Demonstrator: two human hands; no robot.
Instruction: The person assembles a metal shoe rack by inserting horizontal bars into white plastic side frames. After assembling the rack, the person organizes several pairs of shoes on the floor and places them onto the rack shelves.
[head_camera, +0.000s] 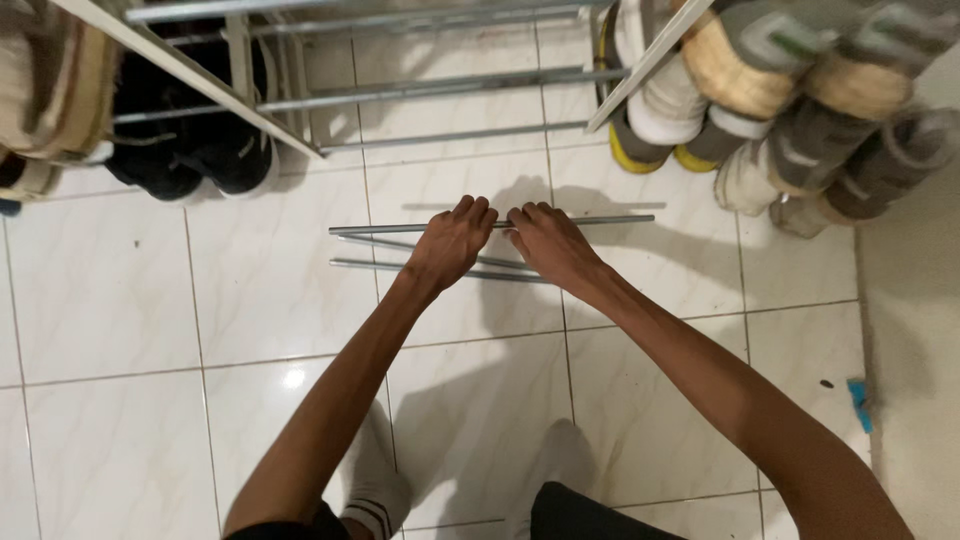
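**Both hands side by side, arms stretched far forward**

Both bare arms run out from the near edge toward the far middle of the scene, converging as they go. The left hand (452, 243) lies palm down, knuckles up, fingers curled over at the far end, wrist straight in line with the forearm. The right hand (550, 243) sits just beside it, also palm down, fingers bent forward and down, the wrist angled slightly inward. The two hands nearly touch at the fingertips. The left forearm climbs from near left, the right from near right, elbows well apart.
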